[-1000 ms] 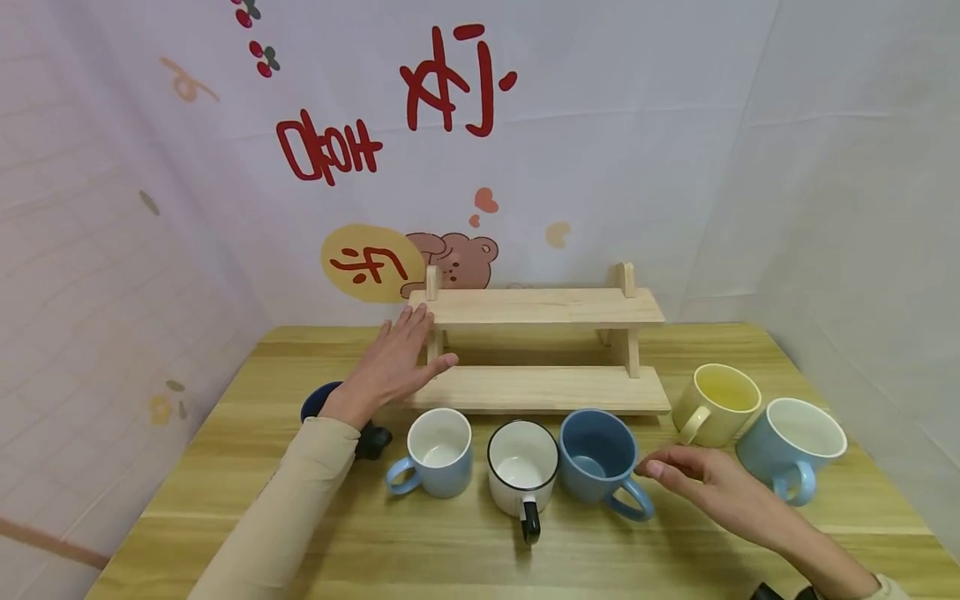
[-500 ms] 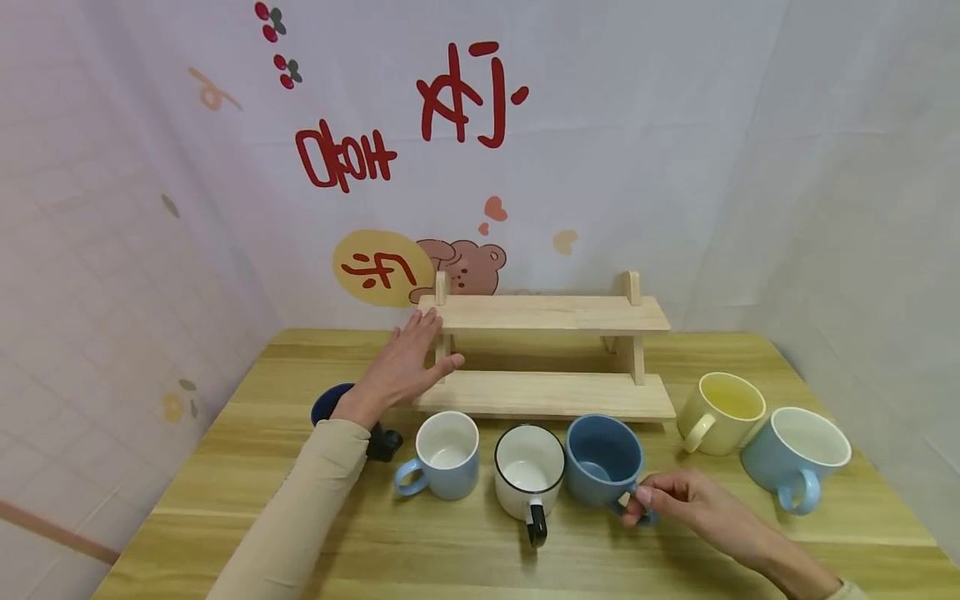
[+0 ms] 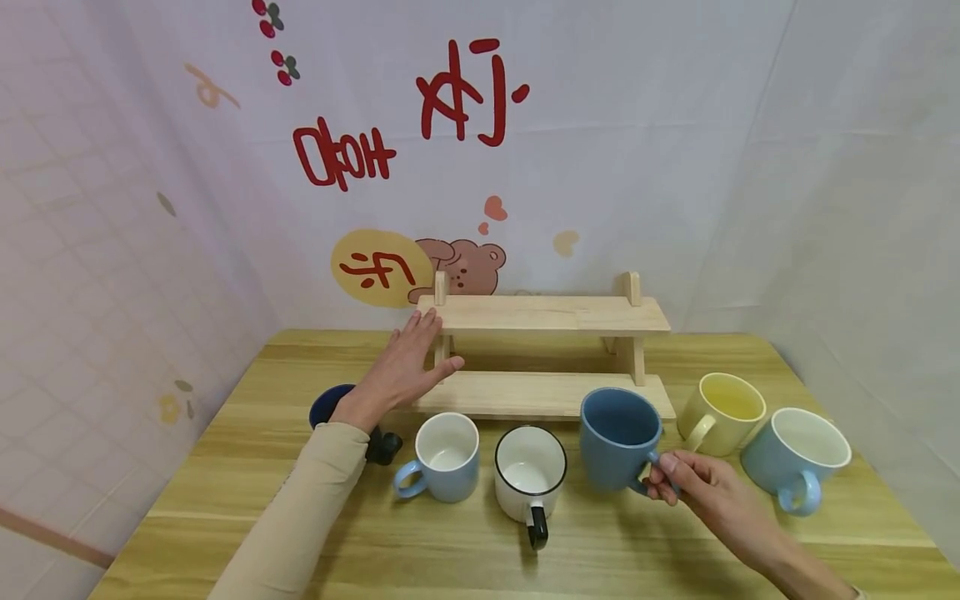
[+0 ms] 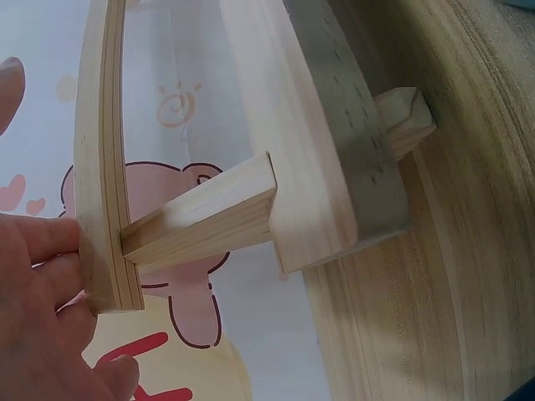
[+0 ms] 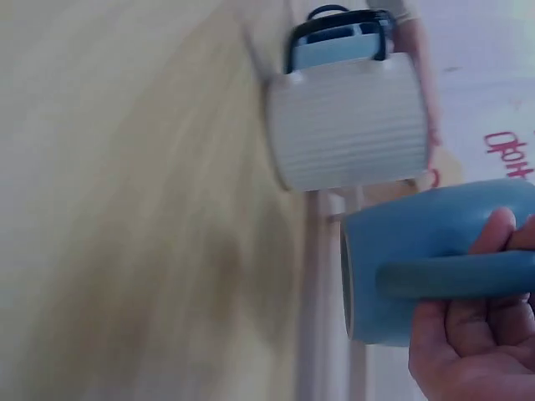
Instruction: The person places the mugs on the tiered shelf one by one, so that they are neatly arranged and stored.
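My right hand (image 3: 701,492) pinches the handle of a dark blue mug (image 3: 617,442), which is held upright just in front of the lower shelf. In the right wrist view the thumb and fingers close round the mug's handle (image 5: 456,276), and the mug's base hangs over the table. With fingers spread straight, my left hand (image 3: 401,367) touches the left end of a two-tier wooden shelf (image 3: 543,313). The left wrist view shows its fingertips (image 4: 73,322) at the end of the upper board (image 4: 100,167).
Left of the blue mug stand a white mug with a black handle (image 3: 528,475) and a light blue mug (image 3: 450,467). A navy mug (image 3: 326,406) is partly hidden behind the left forearm. At right are a yellow mug (image 3: 720,417) and a larger light blue mug (image 3: 787,458).
My right hand has reached the dark blue mug's handle, gripped it and raised the mug, shifting it slightly right and back. The left hand stays on the shelf.
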Motion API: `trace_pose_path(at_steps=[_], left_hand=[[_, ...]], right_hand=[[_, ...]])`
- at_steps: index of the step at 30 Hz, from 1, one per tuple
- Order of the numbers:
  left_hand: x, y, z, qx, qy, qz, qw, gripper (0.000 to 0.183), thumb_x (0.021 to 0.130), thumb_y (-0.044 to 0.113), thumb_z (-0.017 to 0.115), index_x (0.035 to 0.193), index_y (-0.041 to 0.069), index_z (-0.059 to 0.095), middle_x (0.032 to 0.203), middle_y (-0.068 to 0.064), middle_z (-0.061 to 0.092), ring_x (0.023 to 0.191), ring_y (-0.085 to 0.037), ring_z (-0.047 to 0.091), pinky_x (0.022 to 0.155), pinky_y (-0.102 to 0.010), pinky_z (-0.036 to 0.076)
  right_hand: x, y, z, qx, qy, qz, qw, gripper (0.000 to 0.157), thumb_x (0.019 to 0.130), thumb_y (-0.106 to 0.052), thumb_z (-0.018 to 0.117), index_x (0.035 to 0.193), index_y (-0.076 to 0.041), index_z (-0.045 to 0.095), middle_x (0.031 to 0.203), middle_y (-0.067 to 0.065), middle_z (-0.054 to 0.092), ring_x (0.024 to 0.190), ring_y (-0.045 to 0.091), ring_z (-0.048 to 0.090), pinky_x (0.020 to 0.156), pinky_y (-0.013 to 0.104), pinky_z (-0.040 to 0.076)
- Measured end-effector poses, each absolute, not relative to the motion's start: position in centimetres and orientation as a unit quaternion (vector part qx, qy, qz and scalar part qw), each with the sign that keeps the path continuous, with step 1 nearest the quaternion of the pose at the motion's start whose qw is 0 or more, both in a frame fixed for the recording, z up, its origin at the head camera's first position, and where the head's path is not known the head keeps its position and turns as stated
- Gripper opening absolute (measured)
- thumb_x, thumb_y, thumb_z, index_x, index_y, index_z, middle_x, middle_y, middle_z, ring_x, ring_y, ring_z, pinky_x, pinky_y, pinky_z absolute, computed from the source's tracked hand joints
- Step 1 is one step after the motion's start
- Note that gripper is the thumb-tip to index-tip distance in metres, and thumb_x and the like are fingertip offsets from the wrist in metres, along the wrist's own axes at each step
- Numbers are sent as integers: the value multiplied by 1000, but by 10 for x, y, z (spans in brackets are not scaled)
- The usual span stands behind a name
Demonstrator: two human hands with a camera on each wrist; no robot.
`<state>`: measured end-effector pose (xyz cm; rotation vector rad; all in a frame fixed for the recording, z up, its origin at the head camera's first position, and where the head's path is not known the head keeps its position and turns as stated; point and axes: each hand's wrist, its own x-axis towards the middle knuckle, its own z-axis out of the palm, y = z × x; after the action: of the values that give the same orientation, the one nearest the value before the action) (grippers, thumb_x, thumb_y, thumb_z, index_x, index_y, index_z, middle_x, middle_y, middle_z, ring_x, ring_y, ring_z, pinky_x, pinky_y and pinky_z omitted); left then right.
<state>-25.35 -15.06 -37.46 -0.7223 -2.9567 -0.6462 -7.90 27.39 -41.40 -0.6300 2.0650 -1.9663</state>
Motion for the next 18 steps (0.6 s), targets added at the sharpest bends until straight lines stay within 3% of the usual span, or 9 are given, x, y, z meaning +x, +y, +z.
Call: trace_pose_path(at_steps=[9, 18], left_hand=[[-253, -150, -374, -228, -949, -215, 17, 94, 100, 66, 50, 164, 2, 23, 173, -12, 14, 160, -30, 0, 126, -56, 7], [-250, -150, -373, -229, -947, -223, 22, 94, 100, 66, 51, 164, 2, 24, 172, -12, 14, 160, -31, 2, 126, -56, 9]], right_hand=[[-84, 267, -388, -220, 623, -746, 85, 39, 114, -4, 24, 101, -5, 60, 92, -4, 58, 100, 15, 62, 97, 24, 49], [-94, 253, -367, -228, 618, -753, -15, 34, 113, -1, 27, 100, -1, 59, 97, 2, 58, 100, 17, 59, 97, 24, 49]])
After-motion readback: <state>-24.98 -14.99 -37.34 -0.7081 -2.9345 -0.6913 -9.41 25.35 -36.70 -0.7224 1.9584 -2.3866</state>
